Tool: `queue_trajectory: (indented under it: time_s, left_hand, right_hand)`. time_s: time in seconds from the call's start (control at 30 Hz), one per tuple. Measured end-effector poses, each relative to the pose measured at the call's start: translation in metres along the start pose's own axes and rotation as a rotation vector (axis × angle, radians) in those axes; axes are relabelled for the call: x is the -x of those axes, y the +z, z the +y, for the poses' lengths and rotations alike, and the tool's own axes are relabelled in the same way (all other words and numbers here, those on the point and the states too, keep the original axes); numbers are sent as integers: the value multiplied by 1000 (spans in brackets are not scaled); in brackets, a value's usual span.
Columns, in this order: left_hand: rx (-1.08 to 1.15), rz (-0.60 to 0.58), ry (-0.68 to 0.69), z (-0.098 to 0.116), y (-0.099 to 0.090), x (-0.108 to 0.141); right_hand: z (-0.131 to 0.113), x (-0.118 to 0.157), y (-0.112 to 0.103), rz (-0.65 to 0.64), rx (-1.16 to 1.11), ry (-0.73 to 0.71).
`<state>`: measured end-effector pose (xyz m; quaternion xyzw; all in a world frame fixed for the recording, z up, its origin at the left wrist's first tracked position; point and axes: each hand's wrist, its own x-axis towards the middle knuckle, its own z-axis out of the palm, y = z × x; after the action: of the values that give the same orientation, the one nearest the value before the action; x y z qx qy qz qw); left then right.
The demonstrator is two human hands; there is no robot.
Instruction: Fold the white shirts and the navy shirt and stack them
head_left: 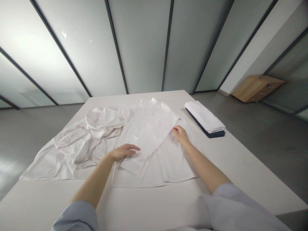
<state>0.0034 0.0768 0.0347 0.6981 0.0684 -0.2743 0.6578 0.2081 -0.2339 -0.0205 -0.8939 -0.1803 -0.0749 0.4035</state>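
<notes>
lengthwise, the white shirt [151, 125] points collar-away, left hand [123, 151] loosely spread, right hand [180, 134] pinching its edge.

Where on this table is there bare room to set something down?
The table between the folded stack and right forearm; also the near strip below the spread garment. Crumpled cloth crowds the left, the garment the middle.

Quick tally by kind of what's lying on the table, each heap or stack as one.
Spread white garments: 1
Rumpled white heaps: 1
Folded stacks, white over navy: 1
Total: 3
I can't tell how many pieces the heap or stack contains.
</notes>
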Motion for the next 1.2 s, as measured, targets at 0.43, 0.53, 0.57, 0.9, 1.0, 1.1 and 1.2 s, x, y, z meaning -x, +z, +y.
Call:
queue_trajectory:
  time_s: [0.43,0.53,0.57,0.9,1.0,1.1,1.2]
  left_hand:
    - [-798,596,274,4,-33,-41]
    - [-1024,678,338,8,-41,-71]
    - [-1083,687,342,9,-42,-81]
    - [-1439,696,86,2,-38,-109]
    - [-1454,712,88,-6,-33,-98]
    - [-1460,720,85,-12,-31,-88]
    - [-1467,733,97,-15,-29,-82]
  right_hand:
    - [8,-40,-13,-122,50,132]
    - [8,-59,-18,-53,250,40]
    - [9,-63,-17,-37,321,2]
    - [4,-100,-4,-108,679,43]
    - [0,-117,-3,-169,718,140]
    - [-3,-129,0,-213,707,173]
    - [-8,-142,8,-227,645,140]
